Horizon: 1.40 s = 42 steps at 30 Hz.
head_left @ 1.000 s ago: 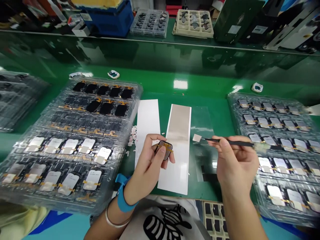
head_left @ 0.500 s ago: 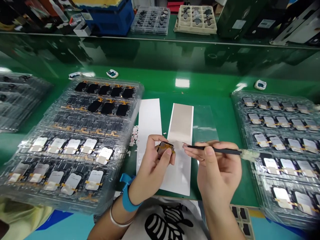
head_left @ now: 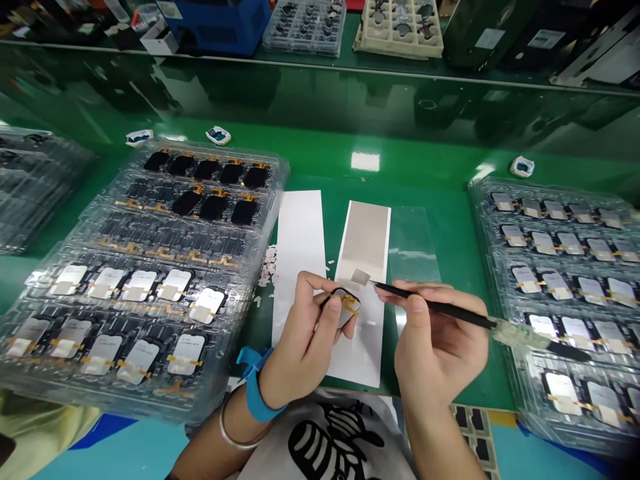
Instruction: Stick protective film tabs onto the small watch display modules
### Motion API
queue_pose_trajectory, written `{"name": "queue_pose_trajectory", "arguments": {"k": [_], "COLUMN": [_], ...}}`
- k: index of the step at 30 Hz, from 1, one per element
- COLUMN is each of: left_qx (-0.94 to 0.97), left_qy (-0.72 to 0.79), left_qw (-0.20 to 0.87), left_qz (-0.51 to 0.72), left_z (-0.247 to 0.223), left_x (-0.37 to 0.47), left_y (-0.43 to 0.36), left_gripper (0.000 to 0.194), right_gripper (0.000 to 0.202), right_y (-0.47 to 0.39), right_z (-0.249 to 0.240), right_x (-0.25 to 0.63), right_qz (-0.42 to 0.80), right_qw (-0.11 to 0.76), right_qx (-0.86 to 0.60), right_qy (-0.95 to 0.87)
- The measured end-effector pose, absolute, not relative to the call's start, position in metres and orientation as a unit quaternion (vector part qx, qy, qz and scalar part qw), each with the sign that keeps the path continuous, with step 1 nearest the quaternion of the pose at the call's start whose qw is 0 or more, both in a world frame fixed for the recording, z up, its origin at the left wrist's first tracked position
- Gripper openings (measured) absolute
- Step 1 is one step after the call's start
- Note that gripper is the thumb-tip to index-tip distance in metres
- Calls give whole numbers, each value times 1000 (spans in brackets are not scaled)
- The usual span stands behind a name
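Observation:
Between thumb and fingers, my left hand grips a small display module with a dark rim and an orange flex strip, its back tilted toward me. My right hand is closed round black tweezers, whose middle is wrapped in pale tape. A small grey square sticker is at the tweezer tips, just above and right of the module and apart from it. Beneath both hands lies a white backing sheet whose upper part bears a grey film.
A second white strip and pinkish scraps lie to the left. Clear trays of display modules stand left and right. A clear plastic sheet lies right of centre. Behind is a shelf with boxes and trays.
The grey sticker now shows flat at the tweezer tips, which point further down. My left hand has turned the module so its back and orange strip show more. The whole view has shifted slightly.

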<state>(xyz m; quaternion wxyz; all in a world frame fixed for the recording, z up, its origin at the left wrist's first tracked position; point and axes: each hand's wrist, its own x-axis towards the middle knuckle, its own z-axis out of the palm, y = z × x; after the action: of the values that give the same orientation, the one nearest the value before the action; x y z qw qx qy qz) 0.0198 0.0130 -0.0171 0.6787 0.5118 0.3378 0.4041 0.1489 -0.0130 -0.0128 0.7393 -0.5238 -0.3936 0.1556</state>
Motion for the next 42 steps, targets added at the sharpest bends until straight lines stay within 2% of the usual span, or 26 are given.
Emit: {"name": "queue_pose_trajectory", "arguments": {"k": [6,15,22,29,42], "left_qx": [534,460,454,451,470], "left_qy": [341,350,339,315,320], "left_qw": [659,716,727,731,716], "left_qz": [405,391,387,405,405], "left_z": [-19,-14,-13,-12,-13], "left_x": [19,18,19,22,25], "left_y": [13,15,16,14,13], "left_gripper": [13,18,21,14,11], "right_gripper": [15,12,14,19,18], "right_y": [-17,-17,-24,-25,-25], "right_z": [-14,-17,-16,-17,-19], "right_x": [145,150,148,134,135], "right_qz": [233,158,301,262,277], "right_qw": [726,773,770,772,772], "right_qx": [-517,-505,-470,-480,-478], "right_qy": [-389,-349,-310,-325,-315]}}
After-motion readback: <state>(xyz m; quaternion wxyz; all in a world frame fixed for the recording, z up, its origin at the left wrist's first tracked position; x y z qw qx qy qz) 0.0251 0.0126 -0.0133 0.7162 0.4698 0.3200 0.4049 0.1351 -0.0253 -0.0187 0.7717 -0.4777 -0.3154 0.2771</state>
